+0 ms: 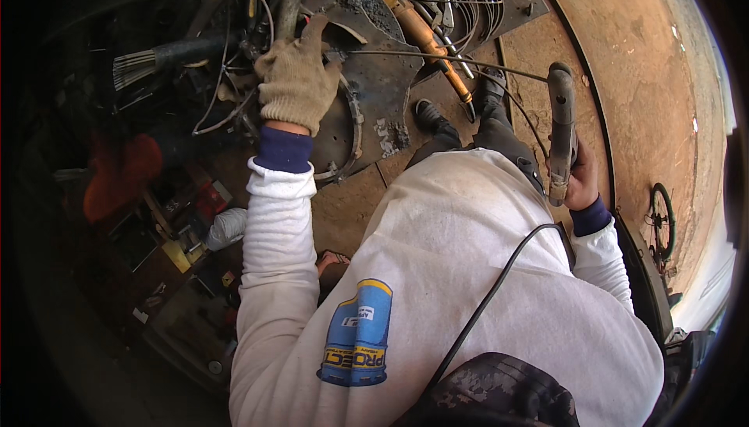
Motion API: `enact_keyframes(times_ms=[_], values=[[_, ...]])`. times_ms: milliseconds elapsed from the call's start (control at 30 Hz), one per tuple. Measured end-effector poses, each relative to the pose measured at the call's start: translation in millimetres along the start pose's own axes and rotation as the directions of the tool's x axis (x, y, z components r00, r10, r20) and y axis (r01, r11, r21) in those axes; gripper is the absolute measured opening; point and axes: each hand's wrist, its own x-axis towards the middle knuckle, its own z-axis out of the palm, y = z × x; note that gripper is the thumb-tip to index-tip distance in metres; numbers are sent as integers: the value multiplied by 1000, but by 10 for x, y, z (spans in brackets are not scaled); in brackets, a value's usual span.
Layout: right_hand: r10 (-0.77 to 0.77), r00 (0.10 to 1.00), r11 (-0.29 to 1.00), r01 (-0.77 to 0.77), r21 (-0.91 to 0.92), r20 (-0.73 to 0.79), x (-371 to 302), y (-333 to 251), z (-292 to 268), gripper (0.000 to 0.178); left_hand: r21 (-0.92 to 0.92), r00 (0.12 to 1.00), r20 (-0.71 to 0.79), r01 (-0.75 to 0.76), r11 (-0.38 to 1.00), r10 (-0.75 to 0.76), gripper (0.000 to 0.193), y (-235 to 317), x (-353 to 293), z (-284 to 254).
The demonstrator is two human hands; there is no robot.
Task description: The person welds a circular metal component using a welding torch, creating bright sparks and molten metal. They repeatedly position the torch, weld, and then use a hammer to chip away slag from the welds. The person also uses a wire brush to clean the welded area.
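Observation:
In a knitted beige glove, my left hand (296,83) reaches over a dark metal plate (382,87). Its fingers bend over something I cannot make out, beside the end of a metal pipe (288,17). A curved metal strip (357,119) arcs on the plate next to the glove. My bare right hand (582,181) is closed round a dark welding electrode holder (560,130), held upright at my right side. From the holder's top a long thin welding rod (452,58) runs left, its far end close to the left glove.
An orange angle grinder (421,30) lies beyond the plate, near coiled wire (488,9). Thin rods in a dark holder (136,69) point left. Tools and an orange-red object (121,177) crowd the dark left side. A black cable (499,286) crosses my shirt. A bicycle wheel (662,224) stands far right.

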Motion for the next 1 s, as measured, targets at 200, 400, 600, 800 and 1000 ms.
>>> enact_keyframes(times_ms=[200,400,600,800,1000], values=[[-12,1000,1000,12,-3,-28,-1,-17,16,52,37,998,48,27,999,-29,57,43,24,-53],[-20,999,999,19,-36,-46,20,-50,34,48,-12,996,82,28,1000,-27,58,31,37,-63],[-26,998,997,23,-70,-56,46,-28,45,52,43,999,-30,-39,998,40,61,1,-24,28],[-17,1000,994,14,-109,-24,67,-13,23,55,-6,999,-29,-18,1000,17,62,5,-11,50],[-20,999,999,18,-46,-43,89,-13,66,56,16,999,-29,-20,1000,21,62,0,-12,59]])
